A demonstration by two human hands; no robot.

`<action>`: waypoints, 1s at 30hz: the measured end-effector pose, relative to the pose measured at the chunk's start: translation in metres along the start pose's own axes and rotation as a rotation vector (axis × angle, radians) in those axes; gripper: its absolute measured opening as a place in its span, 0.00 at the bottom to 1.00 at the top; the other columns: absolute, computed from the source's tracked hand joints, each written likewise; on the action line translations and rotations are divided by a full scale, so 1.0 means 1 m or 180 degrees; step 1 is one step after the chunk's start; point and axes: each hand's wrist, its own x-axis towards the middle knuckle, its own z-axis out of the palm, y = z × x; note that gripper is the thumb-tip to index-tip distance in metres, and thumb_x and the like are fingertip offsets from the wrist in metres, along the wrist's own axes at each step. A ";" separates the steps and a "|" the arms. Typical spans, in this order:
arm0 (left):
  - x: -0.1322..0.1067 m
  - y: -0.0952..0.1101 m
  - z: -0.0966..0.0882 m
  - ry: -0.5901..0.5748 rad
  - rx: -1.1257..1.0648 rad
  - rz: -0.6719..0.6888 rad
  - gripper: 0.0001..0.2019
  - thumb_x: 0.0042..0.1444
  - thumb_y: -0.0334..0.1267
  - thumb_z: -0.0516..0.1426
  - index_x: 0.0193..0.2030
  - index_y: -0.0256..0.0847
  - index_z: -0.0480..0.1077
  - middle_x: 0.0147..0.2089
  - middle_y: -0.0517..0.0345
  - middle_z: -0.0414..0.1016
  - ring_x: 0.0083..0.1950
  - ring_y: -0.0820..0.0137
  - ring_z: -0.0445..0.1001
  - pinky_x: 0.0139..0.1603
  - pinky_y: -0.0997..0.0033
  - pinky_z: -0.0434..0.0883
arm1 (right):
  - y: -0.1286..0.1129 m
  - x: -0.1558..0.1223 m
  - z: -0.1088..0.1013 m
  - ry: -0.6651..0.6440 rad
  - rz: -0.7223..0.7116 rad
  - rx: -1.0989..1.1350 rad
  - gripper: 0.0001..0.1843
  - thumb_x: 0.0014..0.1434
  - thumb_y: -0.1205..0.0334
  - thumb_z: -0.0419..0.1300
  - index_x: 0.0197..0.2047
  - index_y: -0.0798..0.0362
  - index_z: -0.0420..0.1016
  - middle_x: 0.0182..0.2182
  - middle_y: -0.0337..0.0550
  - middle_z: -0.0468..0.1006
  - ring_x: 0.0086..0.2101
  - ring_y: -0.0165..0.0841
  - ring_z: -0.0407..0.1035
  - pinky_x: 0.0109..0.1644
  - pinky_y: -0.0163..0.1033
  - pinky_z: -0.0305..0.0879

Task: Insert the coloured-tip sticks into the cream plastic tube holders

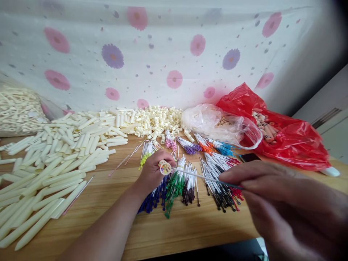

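- Far left, we see a clear plastic bag of cream plastic parts point(16, 108) lying against the white floral cloth point(163, 54) that hangs behind.
- Next we note a wide heap of cream tapered plastic barrels point(54, 163) spread over the left of the light wooden table point(176, 232).
- A few loose thin pink sticks point(119, 165) lie just right of that heap.
- At back centre we see a pile of small cream slotted plastic caps point(157, 121).
- The left hand point(152, 172) is at mid-table, above the bundles, with its fingers curled shut. Thumb and forefinger pinch a small round cream plastic holder point(165, 167).
- A thin white plastic refill point(202, 176) runs from the holder to the right hand, its left tip touching the holder.
- Under and around it we see banded bundles of refills fanned out on the table: yellow-green bundle point(145, 152), pink bundle point(170, 141), purple bundle point(189, 146), orange bundle point(205, 145), teal bundle point(223, 148), dark blue bundle point(154, 197), green bundle point(174, 186), brown bundle point(189, 188), black bundle point(220, 192) and red bundle point(236, 192).
- A crumpled clear plastic bag point(217, 123) sits behind the bundles, touching a red plastic bag point(285, 137) of pale parts.
- The right hand point(272, 195) is close to the camera, with thumb and forefinger pressed together on the refill's dark right end. We cannot tell how its other fingers lie.
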 end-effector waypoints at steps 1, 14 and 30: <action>0.000 0.001 0.000 -0.0008 0.0108 0.0071 0.10 0.55 0.42 0.58 0.26 0.41 0.72 0.28 0.57 0.71 0.31 0.68 0.69 0.37 0.68 0.66 | -0.006 0.001 0.000 -0.0089 -0.0058 -0.0257 0.11 0.52 0.70 0.64 0.39 0.47 0.76 0.35 0.43 0.81 0.33 0.35 0.77 0.37 0.37 0.74; 0.000 -0.004 0.002 -0.0044 0.0441 0.0354 0.07 0.55 0.31 0.56 0.27 0.42 0.70 0.28 0.60 0.70 0.33 0.69 0.69 0.37 0.70 0.65 | -0.003 0.015 0.039 -0.0465 -0.0962 -0.1092 0.10 0.53 0.74 0.60 0.34 0.48 0.70 0.32 0.38 0.81 0.30 0.28 0.76 0.37 0.31 0.73; -0.003 -0.002 -0.002 -0.0454 0.1239 0.0762 0.24 0.61 0.57 0.45 0.51 0.40 0.64 0.46 0.48 0.68 0.50 0.59 0.65 0.51 0.61 0.63 | 0.051 -0.007 0.068 -0.0177 -0.0333 -0.0569 0.08 0.59 0.72 0.58 0.41 0.52 0.74 0.36 0.45 0.75 0.37 0.32 0.69 0.38 0.38 0.69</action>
